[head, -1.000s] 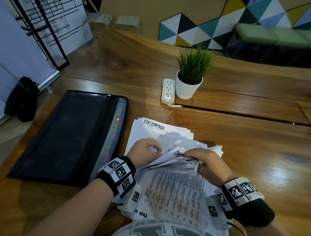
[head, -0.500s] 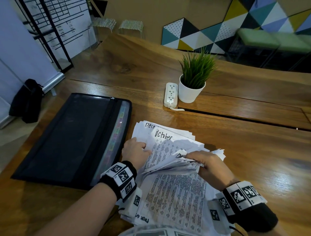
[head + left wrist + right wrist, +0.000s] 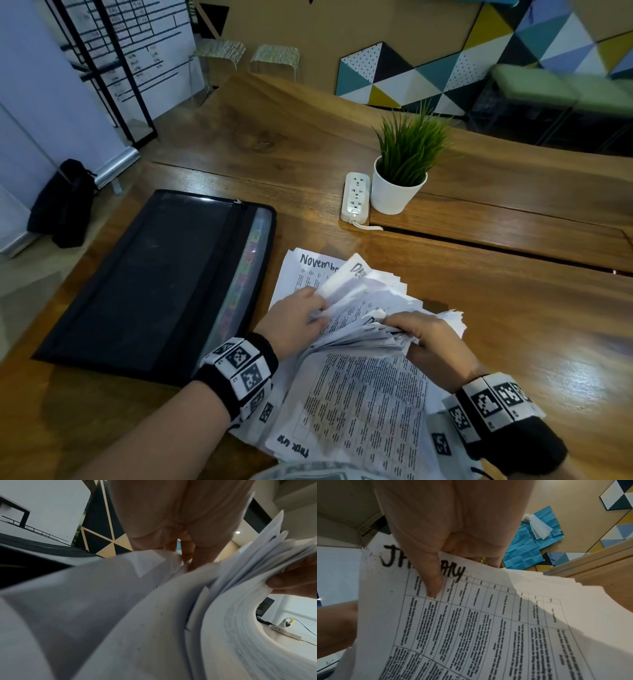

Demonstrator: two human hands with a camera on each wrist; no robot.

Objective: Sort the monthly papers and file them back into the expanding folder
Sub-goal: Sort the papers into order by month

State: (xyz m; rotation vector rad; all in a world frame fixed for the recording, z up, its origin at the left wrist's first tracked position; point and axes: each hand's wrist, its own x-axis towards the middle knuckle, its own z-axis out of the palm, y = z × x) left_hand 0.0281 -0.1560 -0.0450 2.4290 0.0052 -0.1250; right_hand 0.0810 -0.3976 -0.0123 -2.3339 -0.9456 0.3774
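1. Handwritten "Novemb…" heads the flat sheet (image 3: 308, 274); "De…" shows on a lifted page (image 3: 352, 274); "J…ary" tops the page (image 3: 471, 615) under the right thumb.
2. Right hand (image 3: 428, 346) grip clamps the bent papers (image 3: 363, 337); left hand (image 3: 294, 325) pinches lifted pages.
3. The expanding folder (image 3: 154, 284) lies closed on the surface (image 3: 513, 325), left of the papers.

The room was an office or shared work space, fitted with a long wooden table (image 3: 445, 342) that carried a white power strip (image 3: 356, 197) and a small potted plant (image 3: 402, 171). A board ruled into a chart (image 3: 137, 44) stood in a black frame at the left, geometric coloured panels (image 3: 428, 68) lined the far wall, and green cushioned benches (image 3: 555, 85) ran beneath them. A black expanding folder (image 3: 154, 284) and printed papers (image 3: 359, 394) headed with months lay on the table.
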